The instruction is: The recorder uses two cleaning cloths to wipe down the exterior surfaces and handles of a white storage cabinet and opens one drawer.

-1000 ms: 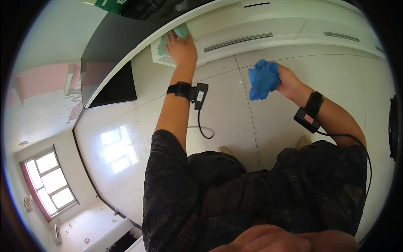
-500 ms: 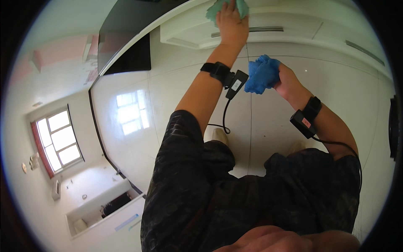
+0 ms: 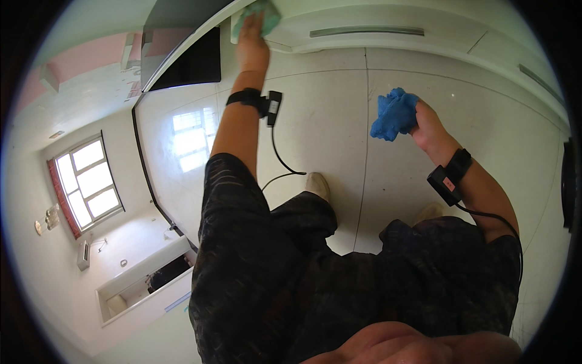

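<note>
My left hand (image 3: 252,48) reaches far forward with a pale green cloth (image 3: 270,19) under its fingers. It presses the cloth against the left end of a white cabinet (image 3: 448,21), by the corner. Part of the cloth is cut off by the top edge of the view. A crumpled blue cloth (image 3: 393,115) is bunched in my right hand (image 3: 429,126), which hangs over the floor away from the cabinet. The fingers of that hand are mostly hidden behind the cloth.
Long metal handles (image 3: 367,31) run along the cabinet's drawer fronts. A dark glossy panel (image 3: 188,64) stands at the upper left. Pale tiles (image 3: 327,115) cover the floor around my shoes (image 3: 317,185). A window (image 3: 90,179) is at the far left. Black cables (image 3: 280,159) trail from both wrist straps.
My left hand has slid the green cloth leftward along the cabinet to its end. My right hand, still holding the blue cloth, has shifted slightly right and down in the view.
</note>
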The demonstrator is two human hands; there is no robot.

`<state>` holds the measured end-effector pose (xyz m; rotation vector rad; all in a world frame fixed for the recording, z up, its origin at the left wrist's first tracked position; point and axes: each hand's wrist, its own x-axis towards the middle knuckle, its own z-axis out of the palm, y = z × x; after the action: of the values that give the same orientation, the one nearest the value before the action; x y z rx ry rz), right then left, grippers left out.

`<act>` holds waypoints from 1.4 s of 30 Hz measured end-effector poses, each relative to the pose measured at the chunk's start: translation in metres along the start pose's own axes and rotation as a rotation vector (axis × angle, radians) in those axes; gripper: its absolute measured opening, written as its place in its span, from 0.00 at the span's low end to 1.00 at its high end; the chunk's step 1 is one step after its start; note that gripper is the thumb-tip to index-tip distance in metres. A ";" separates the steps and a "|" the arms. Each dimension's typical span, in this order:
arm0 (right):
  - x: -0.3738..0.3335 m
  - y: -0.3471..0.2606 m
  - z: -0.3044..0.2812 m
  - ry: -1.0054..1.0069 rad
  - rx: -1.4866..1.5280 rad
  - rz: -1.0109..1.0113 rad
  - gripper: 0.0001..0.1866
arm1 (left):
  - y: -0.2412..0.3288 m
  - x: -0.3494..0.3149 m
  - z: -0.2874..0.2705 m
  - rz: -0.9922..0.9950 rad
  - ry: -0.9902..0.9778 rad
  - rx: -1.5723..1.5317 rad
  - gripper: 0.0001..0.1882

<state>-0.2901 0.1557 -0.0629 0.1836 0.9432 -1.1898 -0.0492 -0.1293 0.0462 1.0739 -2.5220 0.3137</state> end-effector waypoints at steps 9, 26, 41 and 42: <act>-0.006 -0.009 0.005 -0.035 -0.051 -0.043 0.13 | -0.012 -0.001 0.021 -0.420 0.171 -0.208 0.27; 0.001 -0.014 0.001 -0.057 0.067 -0.155 0.16 | 0.225 0.009 0.056 -0.314 0.286 -0.402 0.25; 0.030 -0.025 -0.051 0.089 0.293 -0.420 0.21 | 0.297 0.001 0.032 -0.066 0.325 -0.507 0.26; 0.029 -0.024 -0.050 0.158 0.273 -0.417 0.21 | 0.303 0.005 0.027 0.067 0.235 -0.480 0.27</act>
<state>-0.3350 0.1546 -0.1060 0.3124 0.9822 -1.7109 -0.2802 0.0655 0.0072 0.7185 -2.2585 -0.1399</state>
